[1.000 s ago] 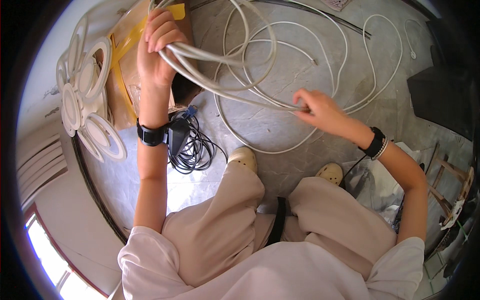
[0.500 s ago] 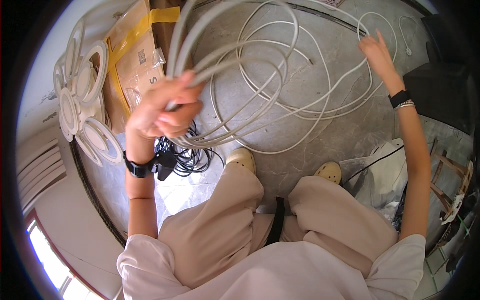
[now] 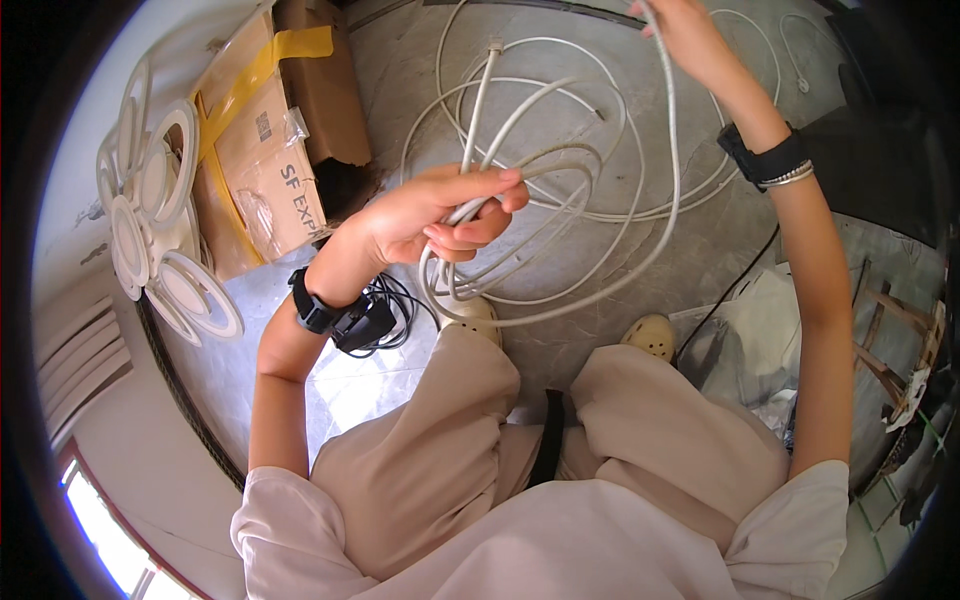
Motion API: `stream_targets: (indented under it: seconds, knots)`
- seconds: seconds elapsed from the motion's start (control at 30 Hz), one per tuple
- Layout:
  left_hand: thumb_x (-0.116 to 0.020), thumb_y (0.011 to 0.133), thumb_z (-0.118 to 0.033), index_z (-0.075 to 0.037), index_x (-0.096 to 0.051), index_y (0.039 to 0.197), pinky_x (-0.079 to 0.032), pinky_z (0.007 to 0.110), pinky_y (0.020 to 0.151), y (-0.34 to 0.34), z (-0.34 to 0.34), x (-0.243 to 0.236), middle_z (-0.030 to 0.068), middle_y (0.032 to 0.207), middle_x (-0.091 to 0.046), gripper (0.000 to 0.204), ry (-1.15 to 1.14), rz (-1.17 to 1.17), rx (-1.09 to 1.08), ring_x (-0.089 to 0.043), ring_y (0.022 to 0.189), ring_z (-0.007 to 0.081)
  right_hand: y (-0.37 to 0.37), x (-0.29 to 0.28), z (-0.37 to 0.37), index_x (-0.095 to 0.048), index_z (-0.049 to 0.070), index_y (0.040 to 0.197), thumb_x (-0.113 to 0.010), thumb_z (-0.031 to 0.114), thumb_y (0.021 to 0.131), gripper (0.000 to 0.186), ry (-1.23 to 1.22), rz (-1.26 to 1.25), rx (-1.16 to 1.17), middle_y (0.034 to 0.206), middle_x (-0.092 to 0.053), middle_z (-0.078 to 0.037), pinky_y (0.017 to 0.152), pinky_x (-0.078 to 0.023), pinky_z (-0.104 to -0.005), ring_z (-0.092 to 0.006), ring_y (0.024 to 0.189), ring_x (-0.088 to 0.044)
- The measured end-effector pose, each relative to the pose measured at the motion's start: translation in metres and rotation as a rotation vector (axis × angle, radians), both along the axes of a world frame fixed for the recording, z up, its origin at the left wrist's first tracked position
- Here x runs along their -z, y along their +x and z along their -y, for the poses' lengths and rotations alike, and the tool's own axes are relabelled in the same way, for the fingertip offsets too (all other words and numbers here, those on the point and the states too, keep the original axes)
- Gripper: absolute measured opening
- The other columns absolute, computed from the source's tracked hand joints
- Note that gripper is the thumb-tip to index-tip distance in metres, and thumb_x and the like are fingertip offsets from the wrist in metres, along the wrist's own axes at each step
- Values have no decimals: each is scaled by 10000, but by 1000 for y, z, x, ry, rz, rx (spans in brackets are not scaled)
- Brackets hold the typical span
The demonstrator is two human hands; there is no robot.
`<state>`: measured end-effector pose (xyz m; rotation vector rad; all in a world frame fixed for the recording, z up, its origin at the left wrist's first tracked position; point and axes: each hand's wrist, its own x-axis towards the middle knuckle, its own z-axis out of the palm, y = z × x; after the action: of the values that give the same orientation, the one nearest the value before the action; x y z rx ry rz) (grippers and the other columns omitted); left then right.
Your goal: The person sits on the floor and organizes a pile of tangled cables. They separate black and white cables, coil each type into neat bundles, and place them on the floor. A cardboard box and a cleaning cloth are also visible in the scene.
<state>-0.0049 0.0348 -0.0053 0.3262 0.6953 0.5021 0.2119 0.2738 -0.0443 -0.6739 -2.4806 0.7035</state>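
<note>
1. At the middle, several loops of one white cable (image 3: 673, 150) are gathered in the left hand (image 3: 450, 215); its thumb and fingers are closed around the bundle.
2. At the far edge, right of the middle, a single strand of the cable is met by the right hand (image 3: 690, 40); its fingertips are partly cut off, so whether they are clenched on the strand cannot be told.
3. One connector (image 3: 495, 48) is pointed to the far side, above the left hand.
4. Wider loops, with one dark-tipped end (image 3: 599, 115), are spread on the floor (image 3: 555, 345) beyond.
5. Two wristbands (image 3: 770, 155) are worn, one on each arm; a bracelet (image 3: 788, 178) is worn beside the right one.
6. At the far left, one box (image 3: 240, 155) is crossed by yellow tape (image 3: 305, 42); just left of it, one white ringed fitting (image 3: 160, 190) is seen.
7. One black cord (image 3: 405, 310) is heaped beside the left of two shoes (image 3: 650, 337).
8. On the right, one plug (image 3: 803, 86), one plastic sheet (image 3: 745, 330) and one wooden frame (image 3: 895, 350) are seen.
</note>
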Motion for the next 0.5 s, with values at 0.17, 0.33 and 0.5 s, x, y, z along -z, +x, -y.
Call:
stream_targets:
  seconds: [0.17,0.33,0.5]
  knots:
    - [-406,960,-335,-30,-501,970,-174,160,325,15,-5,3,-24,555,-427,319,43,-252,17,-226,360,-2,4,4,4,-447,65,1267,-457,139,908,367,-1101,39,-176,1187,-545,-103,883,-441,-298,-178,1034,-552]
    - [-405,963,-296,-47,-524,1081,-225,159,374,29,-13,22,-18,694,-490,300,-17,-192,-140,-257,398,6,-19,15,28,-472,12,1104,-451,47,903,205,-911,-288,3,1072,-578,-128,801,-463,-297,-201,926,-578]
    - [-382,967,-309,-72,-463,1187,-336,155,413,39,-24,48,42,987,-613,333,-140,14,-289,-409,537,42,-56,10,63,-519,24,987,-452,14,880,126,-660,-542,-142,873,-612,-68,669,-467,-248,-106,722,-577]
